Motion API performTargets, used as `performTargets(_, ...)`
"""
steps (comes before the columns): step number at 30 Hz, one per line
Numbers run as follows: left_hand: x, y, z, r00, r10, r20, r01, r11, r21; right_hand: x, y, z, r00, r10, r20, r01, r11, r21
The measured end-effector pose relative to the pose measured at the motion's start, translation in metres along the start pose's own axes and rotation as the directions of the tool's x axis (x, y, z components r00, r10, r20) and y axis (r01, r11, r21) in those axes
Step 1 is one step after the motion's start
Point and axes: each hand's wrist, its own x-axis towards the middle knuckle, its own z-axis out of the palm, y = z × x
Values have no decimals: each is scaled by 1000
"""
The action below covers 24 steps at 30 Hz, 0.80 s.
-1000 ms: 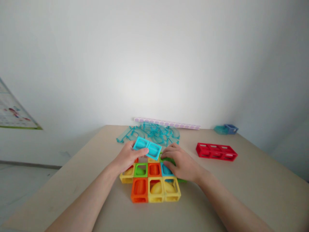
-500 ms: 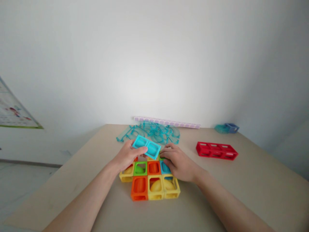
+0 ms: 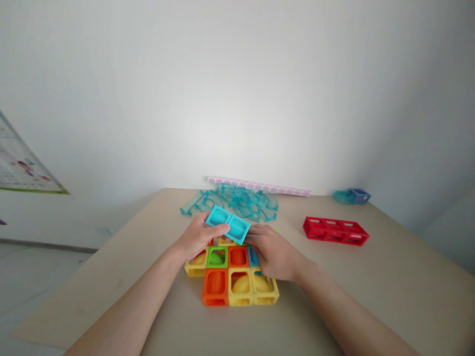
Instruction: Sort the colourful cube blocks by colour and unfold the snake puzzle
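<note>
A cluster of coloured cube blocks point(image 3: 230, 277) in yellow, orange, green and blue lies on the beige table point(image 3: 389, 287) in front of me. My left hand point(image 3: 196, 240) is closed on a cyan two-cell block point(image 3: 228, 224) and holds it tilted just above the cluster's far edge. My right hand point(image 3: 272, 252) rests with curled fingers on the right side of the cluster, its fingertips at the cyan block's right end; what they grip is hidden.
A pile of clear teal track pieces point(image 3: 237, 202) and a long lilac strip point(image 3: 260, 187) lie at the table's far edge by the wall. A red three-cell block point(image 3: 336, 231) sits at the right, with small teal and blue pieces point(image 3: 351, 196) behind it.
My right hand has slid left, closer to the cyan block's right end. The left hand keeps hold of the cyan block, almost in place. The view has shifted slightly.
</note>
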Motion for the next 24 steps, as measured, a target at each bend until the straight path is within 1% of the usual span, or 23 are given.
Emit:
performTargets(4,1,-1,0,1000,10,-3,-10,1000,-7,-3,3,1,988,100,-118,-93,994,66)
performTargets(6,1,-2,-1,1000,16,-1,-16,1000,-10,-3,4,1,983,113,-146,-104,992,72)
performTargets(9,2,-1,0,999,29,14,-29,999,-34,-3,4,2,991,72,-115,-64,995,73)
performTargets(12,2,1,1,999,29,35,-25,994,-107,-3,3,4,995,49,-85,-46,998,35)
performTargets(14,2,2,2,999,18,36,-13,991,-133,-3,2,4,988,108,-111,-111,994,-19)
performTargets(16,2,1,1,1000,9,25,-6,993,-120,-4,1,4,971,191,-141,-199,979,-51)
performTargets(18,1,1,1,1000,9,18,-7,994,-107,-4,0,4,969,218,-113,-224,973,-48)
performTargets(21,1,1,1,999,10,32,-6,991,-132,-5,-1,4,987,163,-10,-163,986,-21)
performTargets(24,1,4,3,999,12,50,-4,989,-151,-5,-2,2,985,169,21,-169,986,-8)
